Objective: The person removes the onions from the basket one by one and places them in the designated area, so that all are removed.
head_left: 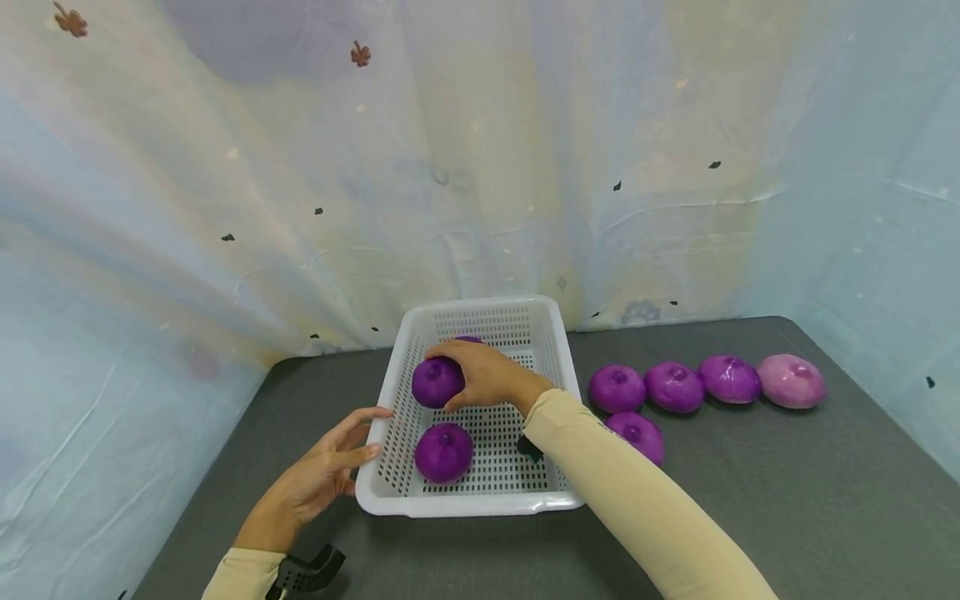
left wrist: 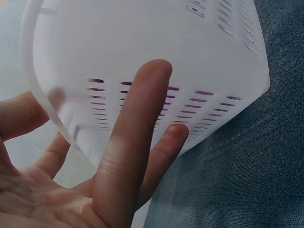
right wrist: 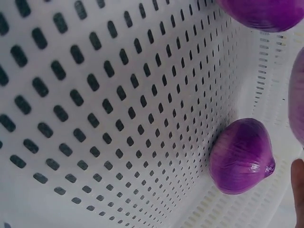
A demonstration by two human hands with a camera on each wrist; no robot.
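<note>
My right hand (head_left: 487, 371) grips a red onion (head_left: 437, 382) over the left side of a white perforated basket (head_left: 468, 505). Another red onion (head_left: 444, 453) lies in the basket toward the front, and a sliver of a further onion (head_left: 470, 339) shows behind my right hand. In the right wrist view, onions (right wrist: 241, 156) sit against the basket wall, and a fingertip (right wrist: 298, 183) shows at the right edge. At the basket's left rim, my left hand (head_left: 322, 467) touches with extended fingers. Fingers (left wrist: 137, 128) of that hand lie along the outer wall in the left wrist view.
Right of the basket, several red onions (head_left: 674, 387) stand in a row on the dark grey table (head_left: 780, 483), ending in a paler pink one (head_left: 792, 382). A nearer onion (head_left: 636, 437) is partly covered by my right sleeve. A patterned curtain (head_left: 480, 167) hangs behind the table.
</note>
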